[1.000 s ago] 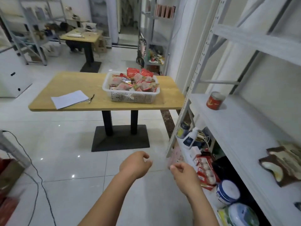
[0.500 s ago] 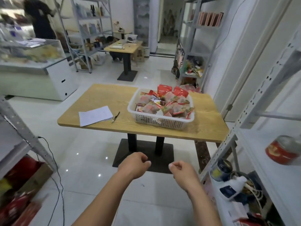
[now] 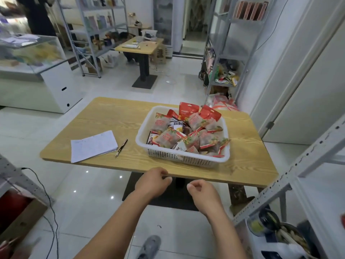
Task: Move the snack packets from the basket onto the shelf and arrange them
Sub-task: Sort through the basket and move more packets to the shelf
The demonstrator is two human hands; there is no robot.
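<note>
Two bare hands are held out low in front of the person, both empty. Left hand (image 3: 152, 184) has its fingers curled into the palm with the thumb laid against them, and its knuckles overlap the near edge of the light wood-grain table (image 3: 112, 116) in the view. Right hand (image 3: 202, 191) sits just beside it, a little nearer the person, fingers likewise curled in and the thumb tip close to the forefinger, gripping nothing.

Beyond both hands, slightly to the right of the left hand, a white perforated plastic basket (image 3: 177, 157) rests on the table. It is heaped with red and translucent snack packets (image 3: 186, 137); two taller red pouches stand up at its far side. Neither hand touches the basket or the packets.

Further left of the left hand, on the same table, lies a stack of white paper sheets (image 3: 93, 145) with a dark slim pen (image 3: 121, 148) just beside its right edge.

To the right of the right hand rises the pale grey metal shelf (image 3: 298, 165) with a perforated slanting upright; jars and coiled cord sit on its lower level. Below the forearms a grey shoe (image 3: 151, 245) shows on the glossy white tiled floor, and a black cable (image 3: 50, 202) trails across the floor well to the left of the left hand
</note>
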